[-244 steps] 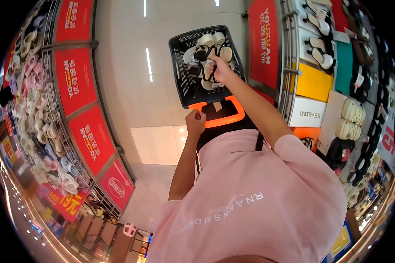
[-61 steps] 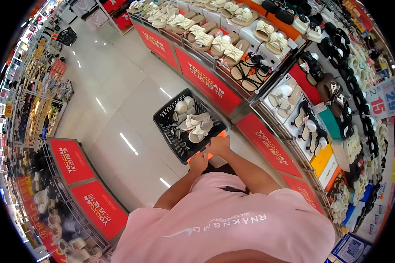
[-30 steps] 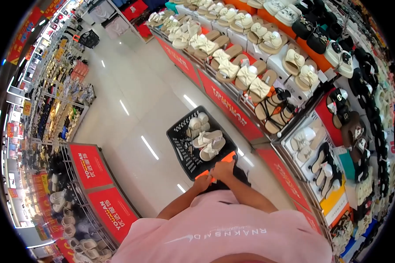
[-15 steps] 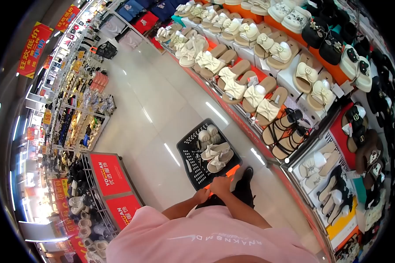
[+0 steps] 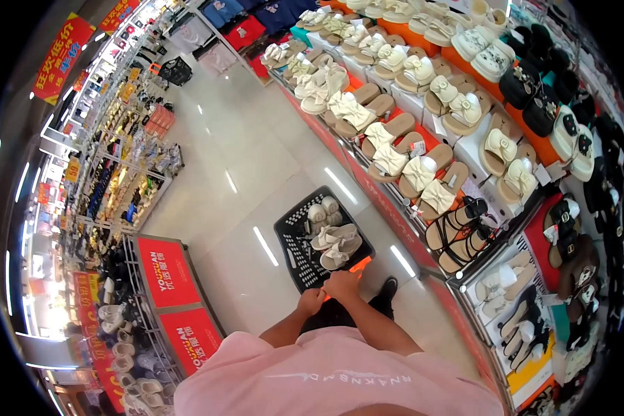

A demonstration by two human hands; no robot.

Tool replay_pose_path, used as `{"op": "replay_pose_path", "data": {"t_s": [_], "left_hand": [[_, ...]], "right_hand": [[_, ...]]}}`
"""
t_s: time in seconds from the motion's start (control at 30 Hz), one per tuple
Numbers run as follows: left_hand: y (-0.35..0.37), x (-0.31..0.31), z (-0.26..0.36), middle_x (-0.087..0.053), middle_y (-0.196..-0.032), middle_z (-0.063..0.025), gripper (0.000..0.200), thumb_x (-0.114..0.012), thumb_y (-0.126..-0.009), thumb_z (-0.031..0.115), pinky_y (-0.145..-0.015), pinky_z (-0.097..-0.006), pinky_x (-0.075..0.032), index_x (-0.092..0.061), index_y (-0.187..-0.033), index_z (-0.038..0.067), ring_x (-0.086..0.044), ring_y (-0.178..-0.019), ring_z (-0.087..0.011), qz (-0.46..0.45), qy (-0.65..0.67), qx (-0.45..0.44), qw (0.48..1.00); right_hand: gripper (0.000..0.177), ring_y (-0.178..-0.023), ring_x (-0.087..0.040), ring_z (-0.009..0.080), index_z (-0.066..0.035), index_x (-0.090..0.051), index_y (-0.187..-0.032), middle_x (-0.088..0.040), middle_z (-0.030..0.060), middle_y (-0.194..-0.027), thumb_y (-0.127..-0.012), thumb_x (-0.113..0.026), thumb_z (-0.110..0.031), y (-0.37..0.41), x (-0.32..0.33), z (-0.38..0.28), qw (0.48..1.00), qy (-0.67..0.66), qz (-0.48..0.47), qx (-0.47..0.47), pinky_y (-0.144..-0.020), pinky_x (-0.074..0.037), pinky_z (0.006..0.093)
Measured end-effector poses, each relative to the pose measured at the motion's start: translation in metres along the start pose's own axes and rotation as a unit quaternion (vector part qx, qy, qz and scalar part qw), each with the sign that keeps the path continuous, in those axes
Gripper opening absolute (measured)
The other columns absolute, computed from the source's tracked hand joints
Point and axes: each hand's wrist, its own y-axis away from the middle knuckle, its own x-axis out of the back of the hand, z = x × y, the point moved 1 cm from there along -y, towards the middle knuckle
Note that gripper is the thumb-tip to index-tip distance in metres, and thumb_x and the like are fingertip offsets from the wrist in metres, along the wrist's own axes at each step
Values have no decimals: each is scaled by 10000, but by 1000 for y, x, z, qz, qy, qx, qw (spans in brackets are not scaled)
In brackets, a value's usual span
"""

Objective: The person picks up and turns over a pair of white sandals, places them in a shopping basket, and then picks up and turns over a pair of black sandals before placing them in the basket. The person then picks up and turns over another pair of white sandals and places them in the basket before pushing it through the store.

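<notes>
We had our left hand (image 5: pixel 311 301) and right hand (image 5: pixel 341 285) close together, curled round the orange handle (image 5: pixel 361 264). The black basket (image 5: pixel 292 243) was just ahead of us, pale shoes (image 5: pixel 335 246) inside. Steering it seemed to need both hands.

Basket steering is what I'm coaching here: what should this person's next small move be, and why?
I'd ease the basket straight ahead with both hands. The left hand and right hand are at its orange handle, the shoes sit inside its rim, and bare floor lies ahead, between the racks.
</notes>
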Motion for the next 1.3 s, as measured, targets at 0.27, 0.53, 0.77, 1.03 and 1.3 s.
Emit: {"op": "replay_pose_path", "data": {"t_s": [0.27,0.53,0.77,1.03,1.3], "left_hand": [[-44,57,-3,-629,-708,-204,351,-572,-879,335,-600,-495,-468,-657,-739,25,-614,-672,-407,127,-12,-48,991],[-117,112,-43,-627,-662,-169,300,-597,-846,305,-589,-515,-481,-605,-684,52,-610,-634,-399,261,-6,-111,959],[-154,153,-42,-632,-691,-187,307,-599,-841,307,-587,-493,-483,-620,-705,33,-619,-661,-407,253,53,-59,964],[-200,188,-53,-616,-689,-191,318,-603,-841,311,-568,-482,-458,-610,-711,21,-600,-655,-406,231,79,-62,968],[-238,204,-64,-611,-706,-203,312,-600,-830,309,-580,-496,-453,-592,-715,19,-608,-680,-410,135,60,-54,988]], "right_hand": [[360,-916,-698,328,-100,-757,-911,-729,145,-949,-791,-526,-349,-73,7,-42,999,29,-17,-21,-852,-485,514],[397,-862,-693,317,-85,-746,-849,-723,148,-895,-792,-521,-407,-150,16,-95,992,78,87,-36,-791,-492,494],[401,-928,-691,286,-123,-760,-923,-727,118,-965,-779,-547,-430,-200,42,-125,994,92,17,-63,-811,-493,458],[434,-995,-683,285,-95,-752,-959,-727,115,-1016,-783,-567,-446,-247,64,-156,989,117,-17,-85,-872,-479,440],[443,-1046,-666,271,-115,-744,-1011,-712,110,-1092,-770,-560,-438,-285,71,-157,989,110,-62,-82,-888,-458,469]]}}
